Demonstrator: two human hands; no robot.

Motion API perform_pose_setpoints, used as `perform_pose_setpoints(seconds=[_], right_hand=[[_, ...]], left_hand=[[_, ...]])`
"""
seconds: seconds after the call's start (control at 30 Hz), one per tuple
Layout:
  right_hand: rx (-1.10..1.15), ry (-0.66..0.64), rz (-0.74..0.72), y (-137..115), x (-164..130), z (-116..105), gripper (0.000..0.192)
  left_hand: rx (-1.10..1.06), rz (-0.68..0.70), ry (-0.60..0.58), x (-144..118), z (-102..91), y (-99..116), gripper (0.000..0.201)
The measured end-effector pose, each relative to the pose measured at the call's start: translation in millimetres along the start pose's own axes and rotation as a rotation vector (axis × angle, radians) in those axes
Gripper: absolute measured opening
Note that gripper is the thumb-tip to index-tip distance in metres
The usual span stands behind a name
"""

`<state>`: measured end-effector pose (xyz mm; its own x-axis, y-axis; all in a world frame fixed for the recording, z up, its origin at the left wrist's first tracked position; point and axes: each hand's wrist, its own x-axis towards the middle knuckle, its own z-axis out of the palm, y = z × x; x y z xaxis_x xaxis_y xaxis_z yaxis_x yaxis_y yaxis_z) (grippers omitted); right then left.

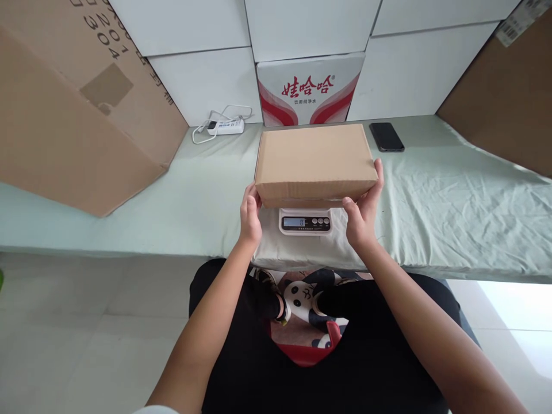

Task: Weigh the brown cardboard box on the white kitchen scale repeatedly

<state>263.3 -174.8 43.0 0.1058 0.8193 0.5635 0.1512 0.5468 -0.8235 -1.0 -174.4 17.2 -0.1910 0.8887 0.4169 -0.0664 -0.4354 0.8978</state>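
Observation:
A plain brown cardboard box (317,155) is held between my two hands, its near edge tipped slightly toward me. My left hand (250,215) grips its near left corner, the fingers partly hidden behind the side. At the near right corner, my right hand (364,210) has its thumb in front and fingers along the side. Below the box's front edge shows the display panel of a white digital scale (306,222), reading what looks like 0. The scale's platform is hidden by the box, so I cannot tell whether they touch.
A black phone (387,137) lies to the right on the green cloth-covered table (207,195). A white power strip with a cable (226,126) lies at the back left. White boxes, one with red print (310,91), wall the back. Large cardboard cartons (81,115) flank both sides.

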Motion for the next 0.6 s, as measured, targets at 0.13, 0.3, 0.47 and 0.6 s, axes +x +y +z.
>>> perform_pose_setpoints(seconds=[0.13, 0.3, 0.47, 0.6], right_hand=[[0.013, 0.002, 0.026, 0.6, 0.2, -0.2, 0.093], [-0.001, -0.009, 0.05, 4.8, 0.7, -2.1, 0.092], [-0.004, -0.01, 0.07, 5.1, 2.3, -3.4, 0.092], [-0.016, -0.02, 0.068, 7.4, 3.5, -3.7, 0.093]], left_hand=[[0.028, -0.021, -0.017, 0.6, -0.5, -3.4, 0.079], [0.032, -0.012, -0.012, 2.8, -0.6, -5.0, 0.078], [0.063, -0.017, -0.014, 3.5, -1.6, -3.5, 0.079], [0.055, -0.025, -0.019, 2.8, -2.8, -1.9, 0.082]])
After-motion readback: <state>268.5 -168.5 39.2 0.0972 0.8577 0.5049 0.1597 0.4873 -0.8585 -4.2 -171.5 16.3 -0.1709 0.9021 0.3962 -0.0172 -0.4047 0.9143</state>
